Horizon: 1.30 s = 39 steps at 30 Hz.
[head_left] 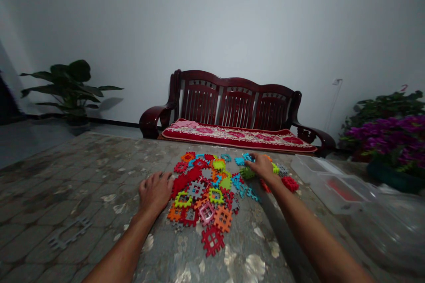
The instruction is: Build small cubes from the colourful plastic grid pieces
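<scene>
A loose pile of interlocking plastic building pieces (196,189) in red, orange, lime, grey and blue covers the middle of the table. My left hand (155,192) lies flat against the pile's left side, fingers spread beside red pieces. Farther right, my right hand (261,166) has its fingers closed at a blue building piece (247,156) at the far edge of the pile. A lime-green stack (247,173) sits just below that hand, and a red stack (290,184) is to its right. My right hand partly hides the pieces behind it.
Clear plastic boxes (332,183) stand along the right side, one with something red inside. A grey frame-shaped piece (69,233) lies apart at the left on the patterned tablecloth (109,163). Purple flowers (392,139) stand at the right; a wooden bench (235,97) is beyond the table.
</scene>
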Tool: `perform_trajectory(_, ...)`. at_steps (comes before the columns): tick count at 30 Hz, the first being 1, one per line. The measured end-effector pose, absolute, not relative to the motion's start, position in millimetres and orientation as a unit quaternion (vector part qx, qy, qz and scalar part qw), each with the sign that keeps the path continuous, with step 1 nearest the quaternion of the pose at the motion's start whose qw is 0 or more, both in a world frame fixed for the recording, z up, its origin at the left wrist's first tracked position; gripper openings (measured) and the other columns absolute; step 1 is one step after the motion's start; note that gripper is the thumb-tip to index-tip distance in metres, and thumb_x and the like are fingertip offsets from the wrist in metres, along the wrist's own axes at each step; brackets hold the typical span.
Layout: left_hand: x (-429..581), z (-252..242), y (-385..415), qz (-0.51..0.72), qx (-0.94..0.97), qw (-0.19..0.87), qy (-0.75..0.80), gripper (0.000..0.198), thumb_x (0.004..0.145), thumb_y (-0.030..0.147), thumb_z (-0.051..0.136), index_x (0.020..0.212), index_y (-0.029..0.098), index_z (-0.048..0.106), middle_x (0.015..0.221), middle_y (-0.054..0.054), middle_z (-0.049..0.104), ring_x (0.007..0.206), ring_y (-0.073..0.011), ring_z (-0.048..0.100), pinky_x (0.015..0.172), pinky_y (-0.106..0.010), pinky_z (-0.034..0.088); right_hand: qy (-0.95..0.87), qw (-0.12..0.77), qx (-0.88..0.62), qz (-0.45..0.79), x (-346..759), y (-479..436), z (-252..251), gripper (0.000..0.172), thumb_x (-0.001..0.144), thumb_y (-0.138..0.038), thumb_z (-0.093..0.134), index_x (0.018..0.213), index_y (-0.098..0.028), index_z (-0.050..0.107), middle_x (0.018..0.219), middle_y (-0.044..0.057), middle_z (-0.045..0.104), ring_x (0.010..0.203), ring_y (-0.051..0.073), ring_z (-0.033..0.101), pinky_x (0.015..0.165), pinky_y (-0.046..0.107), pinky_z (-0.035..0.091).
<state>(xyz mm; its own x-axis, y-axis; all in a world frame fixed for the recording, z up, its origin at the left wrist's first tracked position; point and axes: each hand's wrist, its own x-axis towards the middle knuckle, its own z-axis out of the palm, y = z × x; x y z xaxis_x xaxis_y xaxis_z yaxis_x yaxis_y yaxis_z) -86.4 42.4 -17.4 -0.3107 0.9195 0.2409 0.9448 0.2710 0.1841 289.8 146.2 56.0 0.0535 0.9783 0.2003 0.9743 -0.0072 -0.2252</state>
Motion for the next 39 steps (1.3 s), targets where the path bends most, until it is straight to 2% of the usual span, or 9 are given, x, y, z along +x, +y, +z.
perform_trajectory(9,-86,-19,41,-0.163,-0.585,0.041,-0.794,0.044,0.104,0.033,0.04,0.134,0.028,0.071,0.147,-0.011,0.065,0.138,-0.0259,0.053,0.117,-0.047,0.033,-0.702,0.034,-0.709,-0.052,249,164,53,0.049,0.098,-0.046,0.057,0.136,-0.017,0.067,0.125,0.02,0.075,0.123,0.034,0.067,0.096,0.04,0.05)
perform_trajectory(15,-84,-15,39,-0.154,-0.585,0.043,-0.795,0.044,0.104,0.034,0.039,0.134,0.028,0.07,0.147,-0.011,0.066,0.137,-0.0259,0.054,0.116,-0.047,0.033,-0.706,-0.005,-0.705,-0.068,245,167,50,0.046,0.1,-0.043,0.054,0.131,-0.012,0.068,0.125,0.024,0.074,0.123,0.036,0.067,0.091,0.04,0.051)
perform_trajectory(18,-83,-14,38,-0.153,-0.583,0.043,-0.797,0.044,0.104,0.033,0.039,0.135,0.028,0.07,0.147,-0.011,0.065,0.137,-0.0265,0.054,0.117,-0.047,0.033,-0.717,-0.007,-0.693,-0.068,247,168,52,0.042,0.099,-0.037,0.05,0.128,-0.014,0.071,0.126,0.021,0.074,0.12,0.034,0.067,0.089,0.038,0.05)
perform_trajectory(20,-83,-14,38,-0.152,-0.582,0.04,-0.798,0.045,0.104,0.033,0.039,0.136,0.028,0.069,0.147,-0.011,0.065,0.136,-0.0269,0.055,0.117,-0.047,0.032,-0.733,-0.009,-0.677,-0.07,249,170,54,0.043,0.096,-0.029,0.05,0.133,-0.018,0.07,0.131,0.017,0.073,0.124,0.032,0.064,0.094,0.037,0.048)
perform_trajectory(24,-84,-16,39,-0.157,-0.578,0.038,-0.8,0.045,0.104,0.033,0.039,0.136,0.027,0.07,0.148,-0.012,0.064,0.137,-0.0275,0.055,0.118,-0.048,0.032,-0.773,-0.026,-0.63,-0.068,253,177,57,0.061,0.086,-0.02,0.057,0.147,-0.025,0.061,0.147,0.01,0.066,0.141,0.03,0.05,0.108,0.04,0.039)
perform_trajectory(29,-85,-15,39,-0.157,-0.586,0.034,-0.794,0.046,0.104,0.032,0.037,0.136,0.028,0.07,0.148,-0.011,0.064,0.138,-0.0269,0.055,0.117,-0.048,0.033,-0.789,-0.068,-0.608,-0.054,251,191,53,0.074,0.078,-0.019,0.064,0.152,-0.025,0.056,0.156,0.008,0.058,0.151,0.033,0.038,0.118,0.046,0.029)
perform_trajectory(33,-84,-12,38,-0.149,-0.585,0.03,-0.797,0.045,0.104,0.032,0.038,0.136,0.028,0.069,0.148,-0.01,0.064,0.138,-0.0257,0.054,0.118,-0.046,0.033,-0.794,-0.089,-0.6,-0.048,249,199,53,0.073,0.077,-0.017,0.065,0.149,-0.026,0.059,0.154,0.009,0.061,0.15,0.033,0.04,0.12,0.046,0.026)
perform_trajectory(39,-83,-13,38,-0.151,-0.583,0.041,-0.797,0.045,0.104,0.033,0.039,0.135,0.027,0.07,0.149,-0.011,0.064,0.137,-0.0271,0.054,0.117,-0.047,0.033,-0.801,-0.099,-0.589,-0.035,248,204,53,0.064,0.077,-0.014,0.065,0.14,-0.026,0.067,0.142,0.011,0.069,0.136,0.033,0.052,0.111,0.044,0.037)
